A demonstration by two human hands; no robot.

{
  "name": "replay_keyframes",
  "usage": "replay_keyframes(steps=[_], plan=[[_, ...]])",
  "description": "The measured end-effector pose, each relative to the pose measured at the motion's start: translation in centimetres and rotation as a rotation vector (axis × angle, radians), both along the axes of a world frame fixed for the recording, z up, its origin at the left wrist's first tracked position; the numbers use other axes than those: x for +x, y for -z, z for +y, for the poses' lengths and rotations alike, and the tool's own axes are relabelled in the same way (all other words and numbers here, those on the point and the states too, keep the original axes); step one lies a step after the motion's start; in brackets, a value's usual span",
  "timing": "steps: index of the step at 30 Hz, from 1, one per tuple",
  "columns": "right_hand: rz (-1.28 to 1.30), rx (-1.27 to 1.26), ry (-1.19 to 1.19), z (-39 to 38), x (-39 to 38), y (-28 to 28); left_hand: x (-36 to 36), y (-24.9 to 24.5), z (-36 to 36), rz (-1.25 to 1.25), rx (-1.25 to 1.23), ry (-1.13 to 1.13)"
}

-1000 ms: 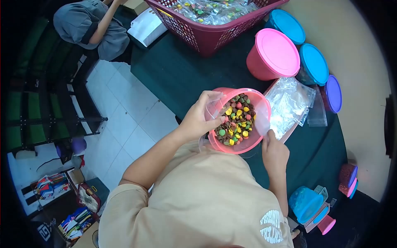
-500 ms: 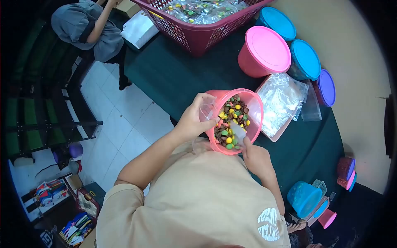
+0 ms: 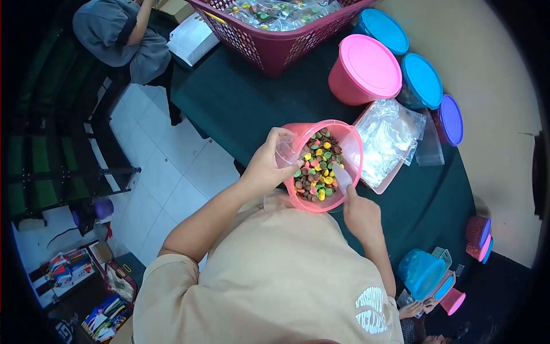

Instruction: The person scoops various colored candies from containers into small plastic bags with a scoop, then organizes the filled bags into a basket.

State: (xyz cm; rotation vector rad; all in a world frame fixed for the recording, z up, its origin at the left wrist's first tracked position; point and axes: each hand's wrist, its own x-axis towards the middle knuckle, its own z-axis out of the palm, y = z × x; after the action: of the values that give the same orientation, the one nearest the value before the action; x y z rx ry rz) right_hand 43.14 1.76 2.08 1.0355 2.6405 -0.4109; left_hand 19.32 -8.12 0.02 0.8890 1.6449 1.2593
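A pink tub [image 3: 359, 150] is tilted toward me against my shirt, its mouth showing a mix of brown, yellow, green and pink button-shaped sweets [image 3: 318, 166]. My left hand [image 3: 268, 160] is at the tub's left side, closed on a clear plastic bag [image 3: 286, 150], with the thumb over the rim. At the tub's lower right rim, my right hand [image 3: 362, 215] grips a whitish translucent scoop [image 3: 342, 176]. The scoop's blade points up into the tub, over the right edge of the sweets.
Clear plastic bags [image 3: 389, 135] lie on a tray right of the tub. Behind stand a lidded pink tub [image 3: 366, 71], blue-lidded tubs [image 3: 423, 80] and a maroon basket [image 3: 275, 49] of filled bags. One person [image 3: 123, 37] is at the upper left; another person's hand [image 3: 411, 310] shows lower right.
My right hand has drawn the scoop from among the sweets toward the tub's right rim, and the sweets have shifted. My left hand stays at the tub's left side.
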Motion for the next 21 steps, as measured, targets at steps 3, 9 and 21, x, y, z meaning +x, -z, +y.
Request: replay_keyframes(steps=[3, 9, 21], plan=[[-0.004, -0.086, 0.013, -0.3, -0.3, -0.4, -0.1, 0.2, -0.1, 0.017, -0.010, -0.021], [-0.013, -0.427, 0.050, -1.4, -2.1, -0.4, -0.3, 0.0, 0.0, 0.055, -0.010, 0.007], [0.488, -1.548, 0.625, 0.1, -5.0, 2.7, -0.5, 0.8, -0.5, 0.151, 0.011, -0.037]])
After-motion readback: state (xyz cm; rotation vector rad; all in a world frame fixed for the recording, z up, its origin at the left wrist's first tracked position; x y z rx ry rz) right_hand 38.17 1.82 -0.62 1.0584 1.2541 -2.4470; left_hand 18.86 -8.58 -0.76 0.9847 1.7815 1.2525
